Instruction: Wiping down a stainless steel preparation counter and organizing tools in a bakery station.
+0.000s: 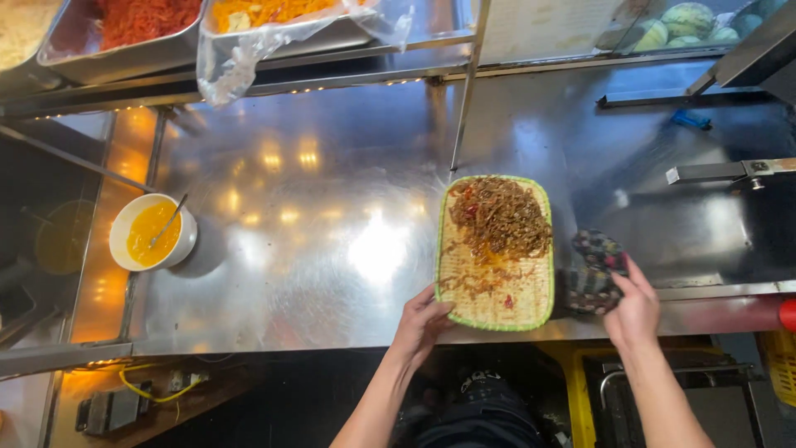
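Woven tray (496, 309), heaped with brown shredded food (500, 217) at twelve o'clock, is gripped at seven o'clock by the left hand (421, 319); a patterned cloth (590, 270) is clasped by the right hand (633, 311) at three.

Tray (495, 311) w/ noodles (500, 217) set on counter (332, 207); bowl (153, 232) far left, cloth (593, 270) just right, pans (124, 46) behind.

We see a glossy, finely scratched stainless-steel counter (315, 232). On it lies a matt, woven rectangular bamboo tray (497, 290) with green edging, beside a soft patterned cloth pad (590, 270).
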